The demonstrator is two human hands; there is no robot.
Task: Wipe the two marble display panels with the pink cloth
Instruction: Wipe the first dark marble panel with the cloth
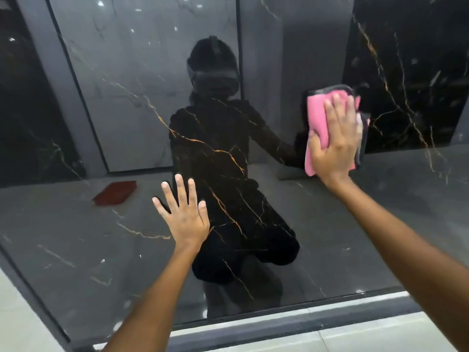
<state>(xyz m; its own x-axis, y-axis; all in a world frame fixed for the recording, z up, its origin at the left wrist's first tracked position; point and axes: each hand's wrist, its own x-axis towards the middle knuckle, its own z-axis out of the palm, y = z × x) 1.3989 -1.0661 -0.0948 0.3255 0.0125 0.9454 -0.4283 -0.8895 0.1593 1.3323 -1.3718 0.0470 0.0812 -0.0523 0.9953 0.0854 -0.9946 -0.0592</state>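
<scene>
A glossy black marble panel (228,153) with gold veins fills the view and mirrors the room. My right hand (337,138) presses a folded pink cloth (316,115) flat against the panel at the upper right, fingers straight, thumb hooked round the cloth's left edge. My left hand (184,212) lies flat on the panel lower and to the left, fingers spread and straight, holding nothing. A second panel is not clearly separable from the reflections.
The panel's dark lower frame (291,318) meets a light tiled floor (355,339) at the bottom. A kneeling person's reflection (223,174) shows in the marble. A red mat-like reflection (115,193) appears at the left.
</scene>
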